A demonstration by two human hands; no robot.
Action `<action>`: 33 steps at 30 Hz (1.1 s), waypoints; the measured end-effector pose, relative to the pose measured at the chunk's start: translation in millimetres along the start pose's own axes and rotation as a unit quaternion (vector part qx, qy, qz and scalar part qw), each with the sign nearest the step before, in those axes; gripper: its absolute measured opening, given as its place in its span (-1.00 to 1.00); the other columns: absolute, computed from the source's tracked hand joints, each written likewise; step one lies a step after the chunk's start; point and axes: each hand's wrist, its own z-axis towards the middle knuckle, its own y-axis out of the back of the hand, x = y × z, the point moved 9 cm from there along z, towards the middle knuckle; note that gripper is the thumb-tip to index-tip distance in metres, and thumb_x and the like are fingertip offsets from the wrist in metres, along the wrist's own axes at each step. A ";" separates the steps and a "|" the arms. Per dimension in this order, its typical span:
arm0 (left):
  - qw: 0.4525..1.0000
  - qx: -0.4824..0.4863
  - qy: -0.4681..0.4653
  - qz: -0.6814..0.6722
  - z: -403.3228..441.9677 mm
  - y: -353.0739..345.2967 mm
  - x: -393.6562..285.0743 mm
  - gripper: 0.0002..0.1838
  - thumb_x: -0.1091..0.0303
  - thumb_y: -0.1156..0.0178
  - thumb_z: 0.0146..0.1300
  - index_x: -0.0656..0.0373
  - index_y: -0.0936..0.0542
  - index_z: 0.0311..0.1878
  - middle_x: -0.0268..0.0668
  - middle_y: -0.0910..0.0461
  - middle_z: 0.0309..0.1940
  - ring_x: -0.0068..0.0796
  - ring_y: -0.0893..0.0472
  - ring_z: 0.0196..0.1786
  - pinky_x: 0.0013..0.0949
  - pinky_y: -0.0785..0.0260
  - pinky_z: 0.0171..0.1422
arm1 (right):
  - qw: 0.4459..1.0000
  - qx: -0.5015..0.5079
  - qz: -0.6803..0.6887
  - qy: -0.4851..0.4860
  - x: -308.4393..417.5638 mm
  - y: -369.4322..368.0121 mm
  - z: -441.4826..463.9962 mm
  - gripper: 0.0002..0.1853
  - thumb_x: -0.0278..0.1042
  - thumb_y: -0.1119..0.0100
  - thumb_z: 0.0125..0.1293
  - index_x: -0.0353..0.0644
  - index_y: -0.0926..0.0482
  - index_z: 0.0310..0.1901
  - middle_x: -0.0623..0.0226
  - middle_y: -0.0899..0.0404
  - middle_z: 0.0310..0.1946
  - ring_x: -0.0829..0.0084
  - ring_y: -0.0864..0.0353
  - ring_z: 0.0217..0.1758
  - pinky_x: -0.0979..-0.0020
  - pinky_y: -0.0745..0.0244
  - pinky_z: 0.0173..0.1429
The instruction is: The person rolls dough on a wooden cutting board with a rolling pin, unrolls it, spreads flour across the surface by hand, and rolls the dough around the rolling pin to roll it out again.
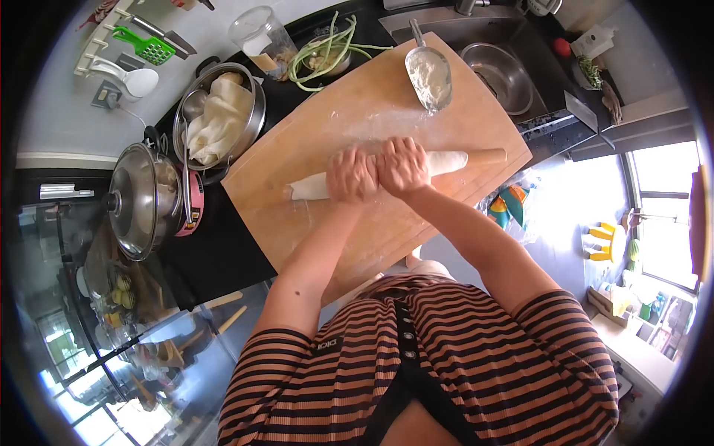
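Note:
A wooden rolling pin (488,155) lies across the floured board (297,141), with a pale sheet of dough (447,162) wrapped around it. Its bare wooden end sticks out at the right, and dough also shows at the left. My left hand (352,175) and my right hand (402,165) are side by side over the middle of the roll, fingers curled around it. They hide the dough and pin beneath them. Beyond the right hand, a metal scoop (430,78) holding white flour rests on the board's far edge.
At the left stand a steel pot (260,111) with a pale cloth or dough sheet (221,119) inside, and a lidded pot (136,201). Long green beans (323,56) lie over a bowl behind the board. A clear container (260,37) stands nearby. The sink (454,33) holds a metal basin (506,78).

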 end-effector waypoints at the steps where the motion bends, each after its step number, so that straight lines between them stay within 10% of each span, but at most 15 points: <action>1: 0.999 0.025 0.036 0.006 13.5 -6.1 7.7 -0.74 0.18 0.00 0.23 0.11 -0.61 -0.28 -0.16 -0.60 -0.25 -0.10 -0.55 -0.18 -0.11 -0.39 -0.03 | 1.000 0.005 -0.003 -0.017 -5.6 -5.3 17.0 -0.70 -0.09 -0.01 0.23 -0.19 -0.51 -0.31 0.16 -0.51 -0.26 0.17 -0.45 -0.08 0.15 -0.29 0.05; 8: 0.997 -0.020 0.057 0.041 17.0 18.4 79.5 -0.68 0.16 0.04 0.25 0.15 -0.54 -0.48 -0.12 -0.58 -0.42 -0.05 -0.58 -0.35 -0.04 -0.44 -0.29 | 0.989 -0.088 -0.099 -0.065 -62.0 13.4 25.7 -0.60 0.01 0.05 0.29 -0.22 -0.54 -0.28 0.17 -0.56 -0.20 0.14 -0.45 -0.04 0.14 -0.31 0.03; 9: 0.996 0.000 0.062 0.068 5.1 21.0 89.9 -0.67 0.15 0.05 0.26 0.16 -0.54 -0.48 -0.11 -0.58 -0.42 -0.05 -0.58 -0.34 -0.04 -0.44 -0.29 | 0.991 0.064 -0.057 -0.102 -71.0 13.9 21.2 -0.60 0.01 0.05 0.29 -0.21 -0.55 -0.30 0.20 -0.59 -0.21 0.16 -0.47 -0.02 0.13 -0.33 0.03; 27: 1.000 -0.009 0.005 -0.005 -22.8 32.2 73.3 -0.81 0.27 -0.08 0.13 0.13 -0.43 -0.53 -0.17 -0.49 -0.48 -0.09 -0.50 -0.39 -0.12 -0.37 -0.34 | 0.994 0.063 -0.013 -0.087 -58.9 23.5 5.7 -0.69 -0.09 -0.03 0.27 -0.21 -0.49 -0.34 0.15 -0.55 -0.23 0.14 -0.46 -0.05 0.11 -0.40 -0.04; 33: 0.992 -0.084 -0.091 0.011 -16.0 45.0 -9.8 -0.83 0.26 -0.05 0.17 0.14 -0.51 -0.41 -0.17 -0.53 -0.34 -0.11 -0.51 -0.22 -0.10 -0.34 -0.06 | 1.000 -0.022 0.007 0.005 4.6 17.4 -13.8 -0.74 -0.15 -0.02 0.24 -0.20 -0.47 -0.35 0.18 -0.53 -0.29 0.12 -0.46 -0.14 0.12 -0.37 -0.13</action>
